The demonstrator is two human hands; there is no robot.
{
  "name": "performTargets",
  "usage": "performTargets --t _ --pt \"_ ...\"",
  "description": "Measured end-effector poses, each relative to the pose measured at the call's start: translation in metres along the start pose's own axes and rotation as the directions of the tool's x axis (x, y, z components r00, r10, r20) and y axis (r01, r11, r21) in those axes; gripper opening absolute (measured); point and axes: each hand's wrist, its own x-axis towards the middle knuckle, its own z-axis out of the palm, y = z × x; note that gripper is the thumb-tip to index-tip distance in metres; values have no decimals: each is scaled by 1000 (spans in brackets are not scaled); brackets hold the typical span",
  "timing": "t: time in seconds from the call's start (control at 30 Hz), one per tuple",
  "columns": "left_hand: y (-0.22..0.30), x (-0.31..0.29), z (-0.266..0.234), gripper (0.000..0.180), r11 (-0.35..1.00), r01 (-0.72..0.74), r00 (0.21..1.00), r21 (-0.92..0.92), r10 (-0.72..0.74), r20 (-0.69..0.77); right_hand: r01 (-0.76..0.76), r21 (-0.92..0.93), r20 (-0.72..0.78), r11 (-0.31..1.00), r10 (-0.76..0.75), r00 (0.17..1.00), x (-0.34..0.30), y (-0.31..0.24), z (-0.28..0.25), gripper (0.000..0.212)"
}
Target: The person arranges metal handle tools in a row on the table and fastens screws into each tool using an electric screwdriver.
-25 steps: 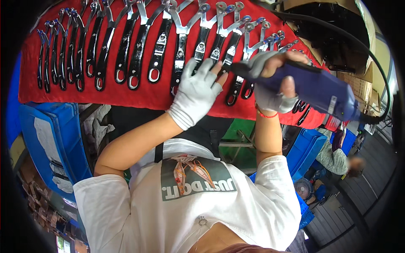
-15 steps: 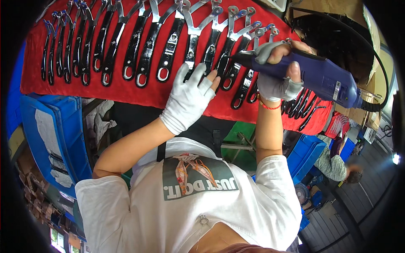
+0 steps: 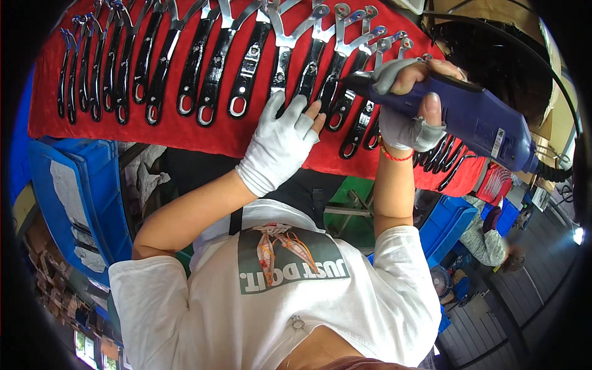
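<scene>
My right hand (image 3: 412,105), in a white glove with bare fingertips, is wrapped round a dark blue corded power tool (image 3: 472,123), which looks like an electric screwdriver. Its tapered black nose points left, over a black handle (image 3: 330,86) with a forked metal head. My left hand (image 3: 279,140), gloved the same way, lies with its fingers spread on the lower ends of neighbouring handles. Those fingers hide the handle ends beneath them. More such black handles (image 3: 246,77) lie side by side, many with an oval hole at the near end. Where the tool's tip meets the work is unclear.
A red cloth (image 3: 209,139) covers the work table. Blue bins (image 3: 80,185) stand at the left, and another blue bin (image 3: 445,228) is at the right. A black cable (image 3: 546,171) runs from the tool. Farther right, another person (image 3: 484,237) sits near red cloth.
The tool's rear end has dipped slightly and moved right, with its nose staying over the same handle. My left hand stays nearly in place on the handles.
</scene>
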Motion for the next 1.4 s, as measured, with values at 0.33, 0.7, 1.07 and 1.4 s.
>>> performTargets --t 0.33,0.7,1.07,1.4 --pt "4 -2 3 34 1000 -11 1000 -2 11 -18 -43 -95 69 995 49 996 -8 -3 12 45" --pt "3 -6 9 30 998 -16 995 -60 10 -104 -185 61 -10 981 186 982 -42 -34 18 47" --pt "3 -5 12 27 999 -19 995 -48 14 -104 -230 12 167 973 225 960 -43 -33 30 41" --pt "-5 -10 -9 50 994 97 993 -54 -100 -57 42 89 -14 995 -41 999 8 -3 25 43"
